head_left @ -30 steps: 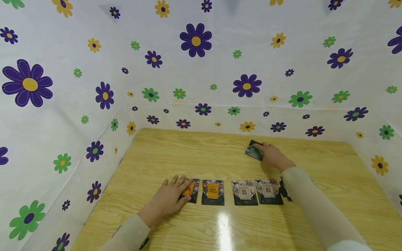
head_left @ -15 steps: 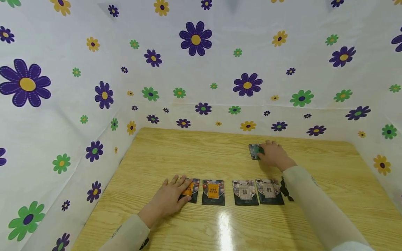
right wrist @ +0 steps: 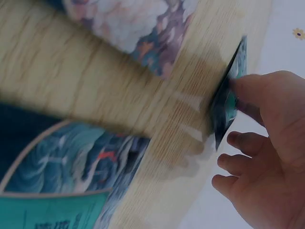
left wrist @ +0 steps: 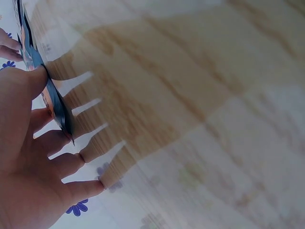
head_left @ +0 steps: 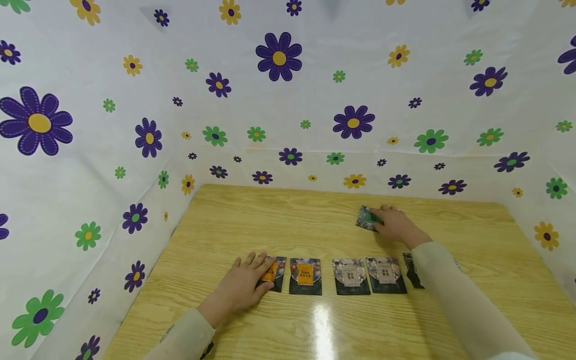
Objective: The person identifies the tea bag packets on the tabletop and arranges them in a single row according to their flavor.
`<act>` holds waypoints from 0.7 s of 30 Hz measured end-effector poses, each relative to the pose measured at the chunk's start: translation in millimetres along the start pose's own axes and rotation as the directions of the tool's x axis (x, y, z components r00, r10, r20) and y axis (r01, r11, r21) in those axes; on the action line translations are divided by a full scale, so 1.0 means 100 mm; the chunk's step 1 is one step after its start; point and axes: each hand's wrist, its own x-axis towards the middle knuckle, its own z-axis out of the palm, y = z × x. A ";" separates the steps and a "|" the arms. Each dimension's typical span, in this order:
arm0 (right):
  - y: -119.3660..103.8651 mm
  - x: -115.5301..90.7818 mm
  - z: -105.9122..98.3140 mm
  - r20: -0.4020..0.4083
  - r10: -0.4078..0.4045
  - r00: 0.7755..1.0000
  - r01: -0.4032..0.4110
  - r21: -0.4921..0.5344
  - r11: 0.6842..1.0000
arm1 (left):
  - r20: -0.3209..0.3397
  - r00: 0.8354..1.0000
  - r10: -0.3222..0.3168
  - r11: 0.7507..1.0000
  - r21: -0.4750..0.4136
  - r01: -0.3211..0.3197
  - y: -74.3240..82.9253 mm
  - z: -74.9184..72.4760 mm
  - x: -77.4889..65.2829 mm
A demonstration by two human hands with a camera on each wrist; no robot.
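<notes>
My left hand [head_left: 240, 280] rests with spread fingers over a dark sachet with an orange label [head_left: 280, 275], covering its left part. In the left wrist view, the thumb [left wrist: 35, 81] lies at that sachet's edge. Farther back, my right hand [head_left: 396, 224] pinches a green-labelled sachet [head_left: 365, 219] by its right side between thumb and index finger. The right wrist view shows this sachet [right wrist: 233, 90] tilted close over the table, the other fingers [right wrist: 233, 164] loosely bent beside it.
Between the hands, a second orange-labelled sachet [head_left: 305, 275] and two beige-labelled sachets [head_left: 351, 277] lie in a row. Another dark sachet [head_left: 410, 267] is partly hidden by the right forearm; its green label [right wrist: 62, 210] shows up close. A flowered cloth [head_left: 315, 100] borders the wooden table [head_left: 252, 220].
My right hand has shifted slightly right with the green-labelled sachet, which turned nearly square and is now slanted again. The left hand and the row of sachets have stayed put.
</notes>
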 end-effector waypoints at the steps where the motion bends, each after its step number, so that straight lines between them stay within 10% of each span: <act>1: 0.00 -0.02 0.00 -0.007 0.010 1.000 -0.010 0.004 1.000 | -0.002 1.000 0.001 1.000 0.003 -0.001 0.00 0.00 0.00; 21: 0.17 -0.13 -0.01 0.028 -0.006 1.000 0.005 0.033 0.999 | -0.017 1.000 -0.001 1.000 0.011 0.001 0.02 0.00 -0.01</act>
